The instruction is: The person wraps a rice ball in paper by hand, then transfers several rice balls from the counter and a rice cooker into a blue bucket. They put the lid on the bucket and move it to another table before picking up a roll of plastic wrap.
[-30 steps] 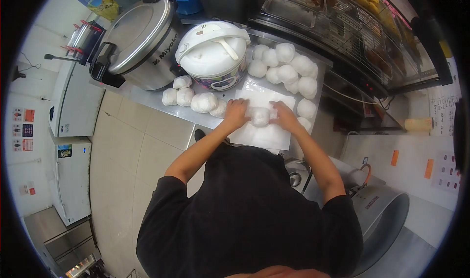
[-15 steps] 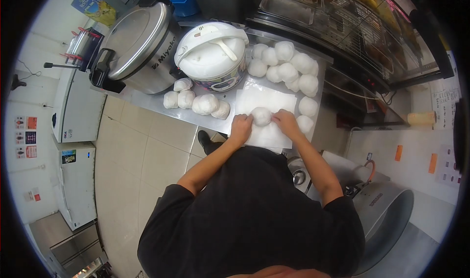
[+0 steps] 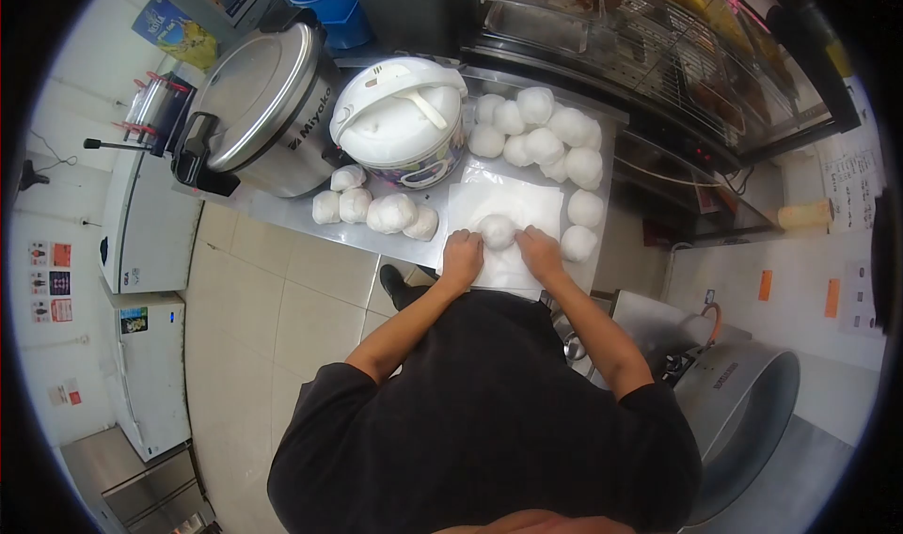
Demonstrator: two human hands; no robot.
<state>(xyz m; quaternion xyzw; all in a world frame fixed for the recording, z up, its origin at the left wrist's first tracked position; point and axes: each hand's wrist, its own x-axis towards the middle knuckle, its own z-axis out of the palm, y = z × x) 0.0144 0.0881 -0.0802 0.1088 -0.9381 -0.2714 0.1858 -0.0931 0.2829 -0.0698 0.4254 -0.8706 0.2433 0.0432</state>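
Note:
A round white ball [image 3: 497,232] sits on a stack of white paper sheets [image 3: 527,200] at the front of the metal table. Whether it is bare rice or a paper-wrapped bundle is hard to make out. On its left side, my left hand [image 3: 463,258] is closed, fingertips curled at the paper beside the ball. My right hand [image 3: 539,255] is closed in the same way on the other side, thumb and fingers pinching the paper. The undersides of both hands are hidden.
Wrapped white balls [image 3: 544,147] are grouped at the back right, with more wrapped bundles [image 3: 390,213] to the left. Behind stand a white rice cooker [image 3: 395,130] and a large Miyako cooker [image 3: 254,111]. A glass display cabinet [image 3: 649,73] borders the far side.
Both hands have shifted slightly toward my body and remain on either side of the ball. The camera view has tilted a little.

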